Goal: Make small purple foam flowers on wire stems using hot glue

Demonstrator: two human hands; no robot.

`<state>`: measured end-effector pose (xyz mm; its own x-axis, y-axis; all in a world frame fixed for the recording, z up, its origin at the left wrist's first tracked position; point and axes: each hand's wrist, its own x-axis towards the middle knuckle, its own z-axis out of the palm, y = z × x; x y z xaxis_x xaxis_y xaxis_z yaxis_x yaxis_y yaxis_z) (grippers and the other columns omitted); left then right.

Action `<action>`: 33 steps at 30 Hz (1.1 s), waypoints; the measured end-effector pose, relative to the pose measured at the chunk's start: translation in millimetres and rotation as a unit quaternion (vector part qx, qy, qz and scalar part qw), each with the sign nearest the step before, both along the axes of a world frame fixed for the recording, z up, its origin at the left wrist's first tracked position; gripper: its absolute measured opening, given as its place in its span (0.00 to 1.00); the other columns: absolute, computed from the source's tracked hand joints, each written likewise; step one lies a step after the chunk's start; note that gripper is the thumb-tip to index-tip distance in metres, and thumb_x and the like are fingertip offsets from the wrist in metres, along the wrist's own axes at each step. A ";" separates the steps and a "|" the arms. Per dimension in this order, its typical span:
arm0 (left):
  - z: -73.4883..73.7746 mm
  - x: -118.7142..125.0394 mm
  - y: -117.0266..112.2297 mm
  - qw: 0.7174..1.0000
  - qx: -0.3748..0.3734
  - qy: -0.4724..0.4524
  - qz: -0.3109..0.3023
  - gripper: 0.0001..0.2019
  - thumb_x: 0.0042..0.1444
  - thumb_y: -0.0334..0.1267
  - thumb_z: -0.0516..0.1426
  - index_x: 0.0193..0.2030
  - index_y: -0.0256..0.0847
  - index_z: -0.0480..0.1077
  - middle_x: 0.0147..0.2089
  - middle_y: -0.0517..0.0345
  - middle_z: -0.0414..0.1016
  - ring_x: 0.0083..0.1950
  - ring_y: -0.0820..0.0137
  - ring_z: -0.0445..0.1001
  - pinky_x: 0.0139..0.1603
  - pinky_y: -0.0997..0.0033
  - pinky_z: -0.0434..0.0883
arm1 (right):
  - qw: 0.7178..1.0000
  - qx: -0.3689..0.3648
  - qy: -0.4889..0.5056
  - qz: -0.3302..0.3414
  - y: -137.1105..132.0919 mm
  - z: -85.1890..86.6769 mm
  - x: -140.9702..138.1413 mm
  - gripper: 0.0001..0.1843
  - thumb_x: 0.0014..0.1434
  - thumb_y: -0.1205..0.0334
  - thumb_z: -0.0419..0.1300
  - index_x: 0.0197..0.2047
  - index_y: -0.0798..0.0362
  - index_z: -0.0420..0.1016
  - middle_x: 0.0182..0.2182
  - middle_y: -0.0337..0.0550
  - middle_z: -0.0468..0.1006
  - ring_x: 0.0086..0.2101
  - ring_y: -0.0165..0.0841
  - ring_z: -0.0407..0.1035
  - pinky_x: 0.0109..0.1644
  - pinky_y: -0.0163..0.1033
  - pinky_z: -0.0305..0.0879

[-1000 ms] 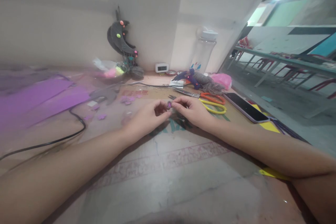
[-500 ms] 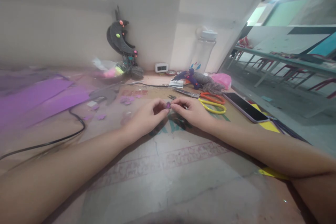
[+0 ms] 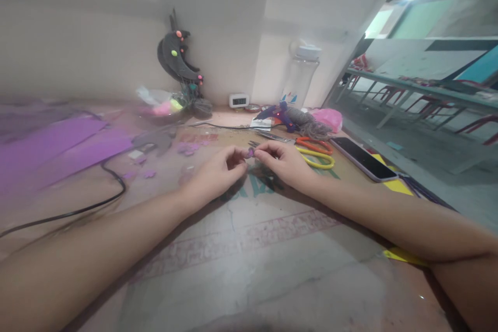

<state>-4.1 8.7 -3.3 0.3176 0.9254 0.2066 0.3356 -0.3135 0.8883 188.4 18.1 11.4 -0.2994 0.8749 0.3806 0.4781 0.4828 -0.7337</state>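
Over the middle of the table, a small purple piece (image 3: 251, 152) is pinched between the fingertips of both hands. My left hand (image 3: 227, 166) holds its left side, thumb and index finger curled around it. From the other side, my right hand (image 3: 282, 162) grips it between thumb and index finger. Its exact shape is too small to make out. Just beyond my right hand lie scissors with an orange handle (image 3: 314, 145) and a yellow handle (image 3: 317, 158), their blades pointing left. More small purple cutouts (image 3: 189, 148) lie to the left of my hands.
Purple sheets (image 3: 73, 142) and a black cable (image 3: 112, 199) occupy the left side. A glue gun (image 3: 278, 114), grey yarn (image 3: 307, 122), bottle (image 3: 301, 75) and small clock (image 3: 238, 100) stand at the back. A phone (image 3: 363, 159) lies right. A dark crescent ornament (image 3: 175, 59) leans behind.
The purple piece has turned slightly between my fingertips and sits a touch higher. My left thumb has shifted a little to the left; both arms stay in place.
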 end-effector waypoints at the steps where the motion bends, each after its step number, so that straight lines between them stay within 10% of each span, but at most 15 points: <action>1: -0.3 -0.5 0.7 1.000 0.003 0.003 0.009 0.11 0.56 0.41 0.57 0.45 0.41 0.71 0.33 0.59 0.76 0.30 0.70 0.73 0.31 0.70 0.68 | 1.000 -0.007 0.012 -0.003 1.6 -0.6 0.7 0.13 0.61 0.55 0.58 0.36 0.55 0.78 0.29 0.39 0.78 0.29 0.29 0.66 0.33 0.34 0.61; 33: 4.5 -3.3 1.4 0.999 0.037 0.032 -0.006 0.13 0.62 0.47 0.54 0.36 0.42 0.72 0.35 0.58 0.77 0.36 0.68 0.73 0.37 0.71 0.68 | 1.000 -0.027 -0.011 0.011 -0.5 0.8 -2.3 0.13 0.60 0.54 0.59 0.35 0.55 0.78 0.29 0.40 0.78 0.28 0.28 0.67 0.33 0.34 0.63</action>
<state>-7.5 10.1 1.2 0.3428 0.9044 0.2540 0.3866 -0.3822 0.8393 186.1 17.7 12.2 -0.3267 0.8871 0.3261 0.4844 0.4535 -0.7481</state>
